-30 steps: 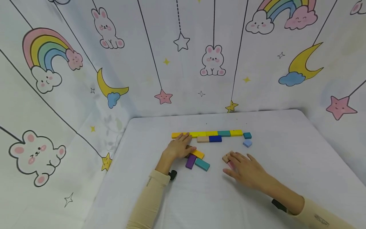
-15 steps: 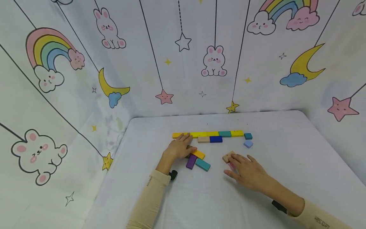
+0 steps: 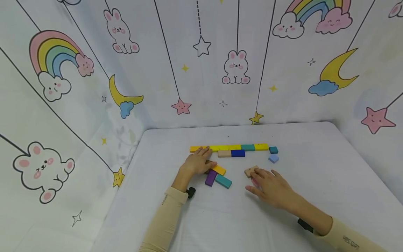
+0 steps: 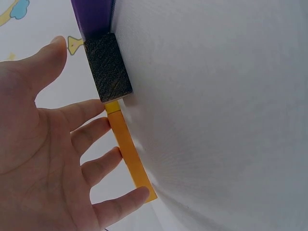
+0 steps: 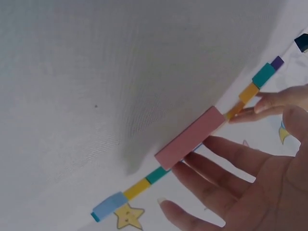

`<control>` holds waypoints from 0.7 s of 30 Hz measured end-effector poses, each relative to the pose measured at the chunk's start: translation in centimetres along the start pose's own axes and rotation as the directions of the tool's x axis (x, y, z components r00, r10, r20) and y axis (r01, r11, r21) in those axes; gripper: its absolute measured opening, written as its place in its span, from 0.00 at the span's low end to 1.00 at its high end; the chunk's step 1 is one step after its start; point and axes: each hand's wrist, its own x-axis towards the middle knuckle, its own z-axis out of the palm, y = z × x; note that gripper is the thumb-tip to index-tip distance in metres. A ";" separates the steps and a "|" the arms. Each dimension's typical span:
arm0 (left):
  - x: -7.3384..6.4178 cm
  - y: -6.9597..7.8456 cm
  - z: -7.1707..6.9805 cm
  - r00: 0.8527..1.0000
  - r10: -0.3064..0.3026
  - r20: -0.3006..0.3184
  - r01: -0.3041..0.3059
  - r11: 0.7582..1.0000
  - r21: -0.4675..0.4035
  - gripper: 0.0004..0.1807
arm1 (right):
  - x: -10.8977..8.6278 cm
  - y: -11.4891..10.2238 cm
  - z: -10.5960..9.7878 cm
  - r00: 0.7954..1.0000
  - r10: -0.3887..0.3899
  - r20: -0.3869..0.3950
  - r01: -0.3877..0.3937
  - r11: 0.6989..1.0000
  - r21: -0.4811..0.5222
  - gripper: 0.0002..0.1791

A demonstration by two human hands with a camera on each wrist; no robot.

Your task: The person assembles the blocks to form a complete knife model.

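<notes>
My left hand [image 3: 196, 163] lies over the left end of a long row of blocks. In the left wrist view its spread fingers touch an orange block [image 4: 132, 151]; a dark block [image 4: 108, 67] stands nearer the camera. Close to the thumb are a yellow-orange block [image 3: 219, 170], a purple block [image 3: 211, 178] and a teal block [image 3: 224, 181]. My right hand [image 3: 272, 187] reaches over a pink block [image 5: 190, 138] and a light wooden block [image 3: 249, 172], partly hiding both. Its fingers are extended, with the fingertips at the pink block's far edge; whether they press it I cannot tell.
The row continues right with yellow blocks [image 3: 219, 148] and a teal one [image 3: 247, 147]. Before it lie a beige block [image 3: 224, 153] and a dark blue block [image 3: 238, 153]. A small teal block [image 3: 273, 150] and a light blue pentagon-shaped block [image 3: 273, 158] sit at the right.
The head view has shifted slightly. Both hands and the blocks stay in nearly the same places, with only a tiny leftward movement of the right hand.
</notes>
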 end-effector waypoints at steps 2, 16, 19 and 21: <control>0.0 0.0 0.0 1.000 0.001 0.002 -0.001 1.000 0.002 0.43 | 0.1 0.0 0.0 1.000 0.001 0.000 -0.001 1.000 0.000 0.40; 0.0 0.0 -0.1 1.000 -0.003 0.008 0.003 1.000 -0.008 0.43 | 0.6 0.0 -0.2 1.000 0.027 0.017 -0.026 0.999 -0.029 0.40; 0.0 0.1 -0.1 1.000 -0.006 0.008 0.006 1.000 -0.008 0.43 | 0.8 0.0 -0.3 0.999 0.028 0.020 -0.027 0.999 -0.031 0.39; 0.0 0.1 0.0 1.000 -0.009 0.007 0.009 1.000 -0.008 0.43 | 1.0 0.0 -0.2 0.999 0.033 0.028 -0.032 0.999 -0.034 0.39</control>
